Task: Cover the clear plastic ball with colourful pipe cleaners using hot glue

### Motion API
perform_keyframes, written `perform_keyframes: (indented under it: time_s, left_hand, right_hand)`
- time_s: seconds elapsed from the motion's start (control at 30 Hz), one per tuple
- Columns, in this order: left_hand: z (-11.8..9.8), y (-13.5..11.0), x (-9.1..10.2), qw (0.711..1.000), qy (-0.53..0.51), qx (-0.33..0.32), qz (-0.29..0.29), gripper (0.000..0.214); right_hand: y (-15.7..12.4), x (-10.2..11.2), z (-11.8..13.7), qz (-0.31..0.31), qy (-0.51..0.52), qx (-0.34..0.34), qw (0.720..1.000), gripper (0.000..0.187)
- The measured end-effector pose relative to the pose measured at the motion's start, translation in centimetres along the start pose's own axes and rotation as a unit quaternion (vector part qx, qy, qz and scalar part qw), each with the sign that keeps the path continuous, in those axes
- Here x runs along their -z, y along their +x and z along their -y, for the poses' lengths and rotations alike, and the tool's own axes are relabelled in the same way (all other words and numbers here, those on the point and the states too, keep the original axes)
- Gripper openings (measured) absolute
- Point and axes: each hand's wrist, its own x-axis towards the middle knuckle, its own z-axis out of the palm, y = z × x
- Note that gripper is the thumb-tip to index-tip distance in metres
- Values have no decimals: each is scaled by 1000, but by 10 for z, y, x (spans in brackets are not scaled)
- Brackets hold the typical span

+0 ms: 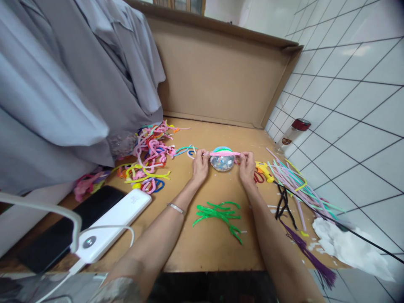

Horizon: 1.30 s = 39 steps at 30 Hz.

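Observation:
Between my two hands a pink pipe cleaner (224, 154) is stretched level across a clear round ball (222, 163) with colourful bits inside. My left hand (200, 163) pinches its left end, and my right hand (247, 164) pinches the right end. Green and light blue pipe cleaners (222, 148) show on top of the ball behind the pink one. Nearer to me on the table lies a loose bunch of green pipe cleaners (219, 215). Beside my right hand rests a yellow glue gun (264, 171).
A tangled heap of coloured pipe cleaners (154, 147) covers the left, near a white power bank (116, 225) and a black phone-like slab (72, 227). Straight pipe cleaners (293, 185), a black cord (344, 227), white tissue (347, 244) and a red-lidded bottle (293, 134) are right. Cardboard (217, 71) stands behind.

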Motion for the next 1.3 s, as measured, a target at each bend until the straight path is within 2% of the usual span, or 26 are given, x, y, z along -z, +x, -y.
perform_keyframes:
  time_s: [0.13, 0.3, 0.6, 0.83, 1.03, 1.2, 1.3]
  left_hand:
    - [-2, 0, -2, 999, 41, 4, -6, 19]
    - [-2, 0, -3, 995, 95, 14, -12, 17]
    - [4, -6, -7, 999, 52, 3, -14, 13]
    - [12, -12, -9, 1000, -3, -2, -13, 15]
    - [20, -10, -5, 991, -116, 56, 27, 23]
    - [24, -1, 5, 952, -242, 165, 87, 37]
    - [25, 2, 10, 934, -276, 196, 113, 43]
  right_hand:
    - [-1, -1, -4, -8, -24, -3, 1000, 25]
    - [-5, -5, -15, 25, -79, 8, 997, 27]
    - [-10, -13, -28, 7, -32, -26, 999, 27]
    - [-11, -18, -27, -13, 14, -45, 999, 27]
    - [-11, -19, -29, -27, 48, -69, 996, 27]
    - [-11, -22, -30, -28, 74, -71, 994, 26]
    - [-10, -22, -29, -27, 83, -74, 993, 24]
